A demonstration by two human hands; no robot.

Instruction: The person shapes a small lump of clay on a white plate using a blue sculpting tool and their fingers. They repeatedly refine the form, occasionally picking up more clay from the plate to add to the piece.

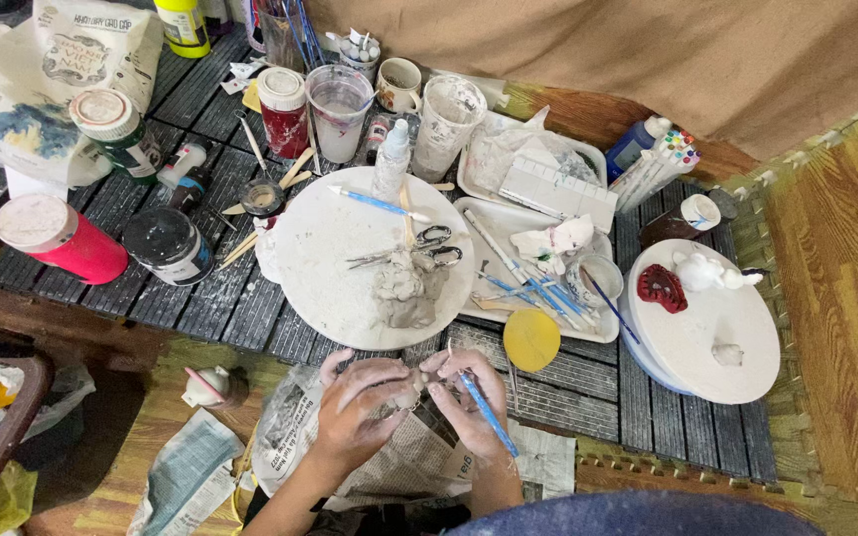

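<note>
Closest to the camera, both hands were bunched together over some newspaper (404,467) at the near edge of the dark slatted table (568,392). The left hand (361,405) was curled around a small lump of pale clay (411,390), which sat right between the two hands, mostly hidden by the fingers. The right hand (469,402) was touching the lump with its fingertips while also pinching a blue-handled tool (487,412) that ran back along the hand toward the wrist.

Just beyond sat a yellow disc (531,339), then the big round white board (355,256) with a pile of grey clay (404,293) and scissors (419,248) on it. To the right was another round board (712,333) holding a red piece (661,288) and a little white figure (707,270). Further back were paint jars and cups of murky water (338,107).
</note>
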